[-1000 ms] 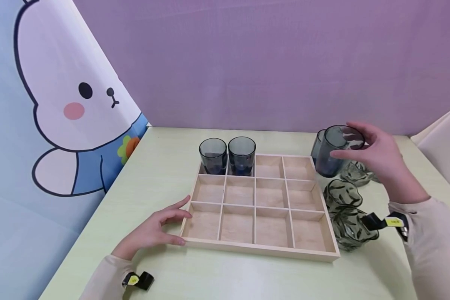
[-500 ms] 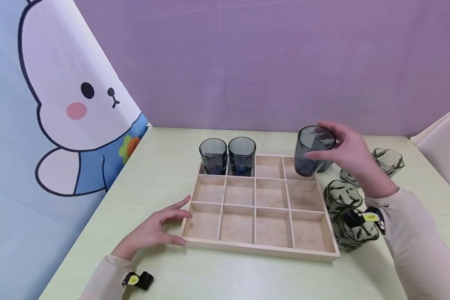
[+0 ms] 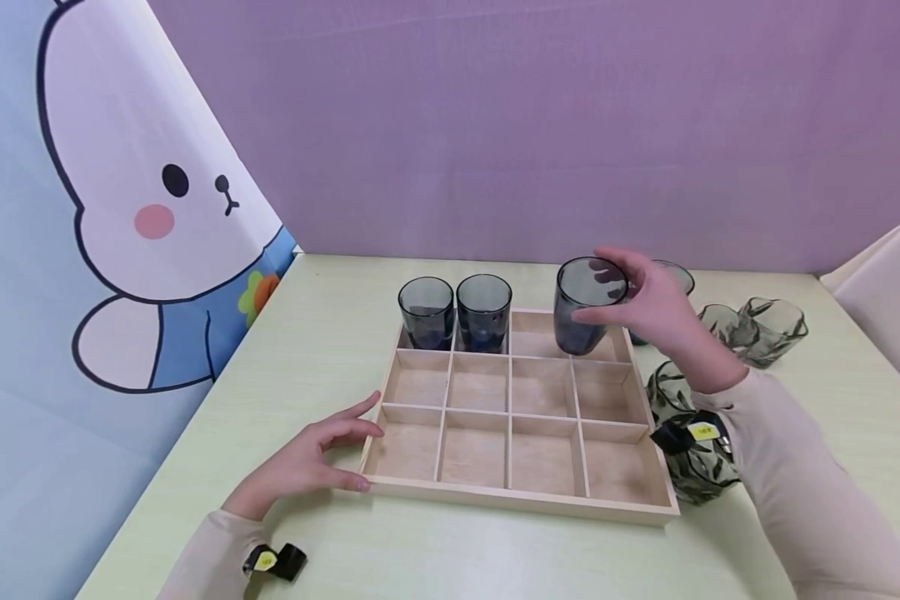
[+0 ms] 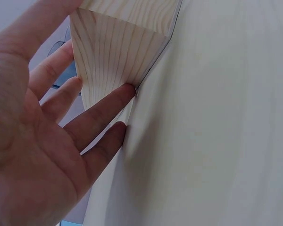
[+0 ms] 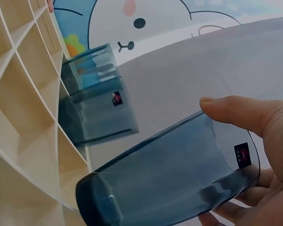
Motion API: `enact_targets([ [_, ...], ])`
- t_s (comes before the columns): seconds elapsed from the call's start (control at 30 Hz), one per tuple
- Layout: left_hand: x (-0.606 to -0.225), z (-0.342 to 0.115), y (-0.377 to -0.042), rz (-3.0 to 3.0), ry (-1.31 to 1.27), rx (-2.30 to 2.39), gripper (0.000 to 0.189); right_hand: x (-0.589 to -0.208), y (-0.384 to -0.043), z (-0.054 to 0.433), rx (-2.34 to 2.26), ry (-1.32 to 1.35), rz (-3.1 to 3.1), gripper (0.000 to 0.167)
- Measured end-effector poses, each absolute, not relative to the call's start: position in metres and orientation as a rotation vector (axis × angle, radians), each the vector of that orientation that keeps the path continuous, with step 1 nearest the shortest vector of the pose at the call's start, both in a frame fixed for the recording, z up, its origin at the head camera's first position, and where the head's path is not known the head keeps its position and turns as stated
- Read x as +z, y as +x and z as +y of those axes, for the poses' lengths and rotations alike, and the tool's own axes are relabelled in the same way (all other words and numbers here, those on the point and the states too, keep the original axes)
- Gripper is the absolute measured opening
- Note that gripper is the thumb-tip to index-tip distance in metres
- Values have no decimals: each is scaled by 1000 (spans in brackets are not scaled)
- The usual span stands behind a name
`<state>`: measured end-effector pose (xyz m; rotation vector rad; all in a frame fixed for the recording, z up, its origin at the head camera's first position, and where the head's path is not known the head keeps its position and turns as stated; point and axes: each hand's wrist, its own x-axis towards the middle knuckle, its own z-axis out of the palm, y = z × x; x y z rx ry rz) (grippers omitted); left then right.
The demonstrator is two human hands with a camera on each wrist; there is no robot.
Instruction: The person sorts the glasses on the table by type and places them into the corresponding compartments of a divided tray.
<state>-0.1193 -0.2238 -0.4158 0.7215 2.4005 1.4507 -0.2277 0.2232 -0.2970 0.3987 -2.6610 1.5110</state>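
Observation:
My right hand [image 3: 656, 308] grips a smoky blue glass tumbler [image 3: 581, 312] near its rim, thumb on one side and fingers on the other. The tumbler hangs tilted over the back row of a wooden compartment tray [image 3: 525, 496], toward its right end. Two matching tumblers, a left one [image 3: 426, 312] and a right one [image 3: 483, 312], stand upright in the two back left compartments. My left hand [image 3: 311, 458] touches the tray's left side with spread, fairly straight fingers. In the left wrist view, fingertips [image 4: 127, 89] rest on the tray's wooden wall.
Another blue tumbler [image 3: 678, 275] stands behind my right hand, partly hidden. Several wavy greenish glasses [image 3: 772, 329] are on the table right of the tray, some close to its right wall and partly covered by my wrist. A purple backdrop [image 3: 540, 125] rises behind the table.
My right hand has carried the tumbler leftward from beside the tray to above its back row. The greenish glasses at the back right came into view. My left hand has stayed put.

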Motion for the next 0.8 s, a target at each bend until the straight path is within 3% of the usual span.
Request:
enact_targets([
  [0.8, -417, -225, -121, 2408, 697, 1428, 56, -327, -236, 192, 1689, 428, -2609, 89],
])
